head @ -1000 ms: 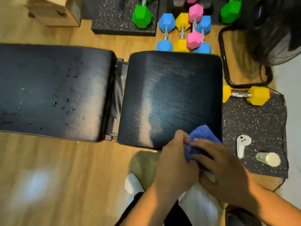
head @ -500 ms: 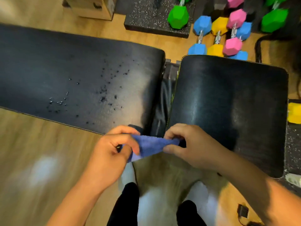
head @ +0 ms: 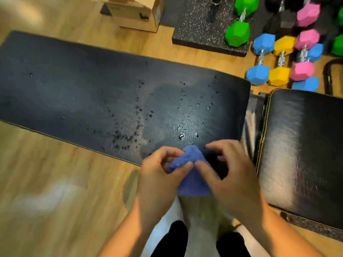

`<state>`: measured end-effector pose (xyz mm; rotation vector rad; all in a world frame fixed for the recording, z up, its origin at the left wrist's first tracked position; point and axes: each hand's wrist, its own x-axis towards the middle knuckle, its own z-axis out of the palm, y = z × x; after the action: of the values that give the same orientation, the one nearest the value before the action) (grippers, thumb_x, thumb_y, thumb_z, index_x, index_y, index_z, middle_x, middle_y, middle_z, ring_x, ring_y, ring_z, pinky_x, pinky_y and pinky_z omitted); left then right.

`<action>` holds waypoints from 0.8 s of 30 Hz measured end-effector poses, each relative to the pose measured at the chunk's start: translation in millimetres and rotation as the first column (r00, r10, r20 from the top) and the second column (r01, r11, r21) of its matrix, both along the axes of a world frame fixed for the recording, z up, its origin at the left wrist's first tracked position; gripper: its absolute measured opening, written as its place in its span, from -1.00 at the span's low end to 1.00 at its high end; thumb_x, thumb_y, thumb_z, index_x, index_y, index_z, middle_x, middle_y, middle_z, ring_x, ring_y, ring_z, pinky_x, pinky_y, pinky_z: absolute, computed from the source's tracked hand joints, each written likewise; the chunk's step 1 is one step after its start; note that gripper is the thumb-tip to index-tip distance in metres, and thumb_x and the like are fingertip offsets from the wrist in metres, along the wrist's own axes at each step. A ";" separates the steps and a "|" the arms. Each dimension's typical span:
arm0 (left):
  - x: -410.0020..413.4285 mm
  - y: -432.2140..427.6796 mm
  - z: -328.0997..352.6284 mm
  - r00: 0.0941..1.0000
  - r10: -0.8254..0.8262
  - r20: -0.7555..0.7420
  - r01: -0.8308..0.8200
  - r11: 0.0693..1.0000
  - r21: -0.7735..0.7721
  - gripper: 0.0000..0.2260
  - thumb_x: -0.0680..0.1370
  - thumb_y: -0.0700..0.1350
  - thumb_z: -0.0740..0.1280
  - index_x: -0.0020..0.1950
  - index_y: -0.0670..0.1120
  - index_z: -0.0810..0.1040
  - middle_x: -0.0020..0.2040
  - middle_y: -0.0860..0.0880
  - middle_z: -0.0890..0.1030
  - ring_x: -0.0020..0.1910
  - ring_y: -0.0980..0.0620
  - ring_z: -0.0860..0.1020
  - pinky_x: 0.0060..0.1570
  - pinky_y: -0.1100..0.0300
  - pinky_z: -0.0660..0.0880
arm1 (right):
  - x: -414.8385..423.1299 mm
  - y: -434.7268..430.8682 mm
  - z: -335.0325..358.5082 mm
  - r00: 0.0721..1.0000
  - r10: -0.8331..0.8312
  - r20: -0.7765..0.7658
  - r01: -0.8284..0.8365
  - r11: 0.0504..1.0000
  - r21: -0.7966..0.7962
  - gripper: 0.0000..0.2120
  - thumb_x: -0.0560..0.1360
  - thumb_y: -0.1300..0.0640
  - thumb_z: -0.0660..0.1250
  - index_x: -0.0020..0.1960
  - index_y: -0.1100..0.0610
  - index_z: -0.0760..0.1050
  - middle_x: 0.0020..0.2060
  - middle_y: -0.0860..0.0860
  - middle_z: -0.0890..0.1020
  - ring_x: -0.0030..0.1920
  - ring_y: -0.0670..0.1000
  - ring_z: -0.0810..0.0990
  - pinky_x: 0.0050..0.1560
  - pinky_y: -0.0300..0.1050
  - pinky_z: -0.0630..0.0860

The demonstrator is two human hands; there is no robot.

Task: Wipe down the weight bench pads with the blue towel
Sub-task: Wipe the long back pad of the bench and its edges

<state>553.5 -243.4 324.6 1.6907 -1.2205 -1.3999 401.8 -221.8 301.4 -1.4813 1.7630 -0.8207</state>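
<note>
While beaded with droplets [head: 181, 136] over the right half, long pad [head: 74, 86]: looks unwiped; firm black vinyl, probably slick where wet.
Cardboard box [head: 133, 13]: sits on the floor beyond the long pad, one top flap raised; contents out of sight.
Left hand [head: 157, 180]: pinches a bunched fold of towel between thumb and curled fingers.
Blue towel [head: 193, 184]: sits bunched between both hands over the near edge of the long pad, close to the right end; lower part hangs past that edge above the floor.
Towel handling: light, soft and limp, nothing to break; likely soaks up water readily; best gathered into a flat wad and pressed under the palm.
Right hand [head: 237, 180]: thumb lies on the towel, fingers loosely curled above and blurred; cannot tell whether gripping.
Rubber mat [head: 194, 28]: lies beyond the long pad, carries a green dumbbell [head: 237, 32].
Coloured dumbbells [head: 280, 58]: clustered on the floor beyond the gap between the pads.
Seat pad [head: 304, 145]: lies right of the long pad across a narrow gap; streaky sheen, no droplets visible.
</note>
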 end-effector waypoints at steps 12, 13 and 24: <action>10.0 -27.9 13.1 0.940 -0.061 -0.335 0.132 0.973 0.192 -0.62 0.32 -0.48 0.44 0.05 -0.20 0.48 -0.10 -0.01 0.62 -0.20 0.08 0.62 -0.32 0.29 0.53 | -10.3 -8.3 -6.4 0.981 0.192 -0.023 -0.193 0.970 -0.145 -0.79 0.48 0.17 0.27 0.02 0.17 0.64 -0.11 -0.04 0.67 -0.11 -0.21 0.57 -0.02 -0.45 0.41; 10.8 -29.5 15.3 0.931 -0.076 -0.358 0.156 0.968 0.199 -0.58 0.30 -0.49 0.43 0.07 -0.19 0.48 -0.05 -0.03 0.62 -0.17 0.05 0.63 -0.29 0.25 0.56 | -14.7 -10.5 -2.2 0.980 0.201 0.007 -0.198 0.970 -0.138 -0.76 0.49 0.13 0.25 0.04 0.14 0.65 -0.10 -0.10 0.67 -0.09 -0.28 0.58 -0.02 -0.47 0.42; 30.4 -40.2 40.3 0.844 -0.537 -0.019 0.535 0.837 0.117 -0.75 0.33 -0.25 0.38 -0.03 -0.04 0.58 -0.31 0.02 0.63 -0.35 0.20 0.47 -0.32 0.37 0.42 | -53.3 -9.0 30.7 0.906 -0.043 0.422 -0.040 0.982 0.185 -0.83 0.43 0.12 0.25 -0.15 -0.02 0.61 -0.30 -0.11 0.66 -0.31 -0.18 0.56 -0.29 -0.37 0.44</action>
<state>583.9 -283.6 364.9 1.4901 -1.7445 -1.8158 348.5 -230.7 332.2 -1.0771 1.4659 -0.8725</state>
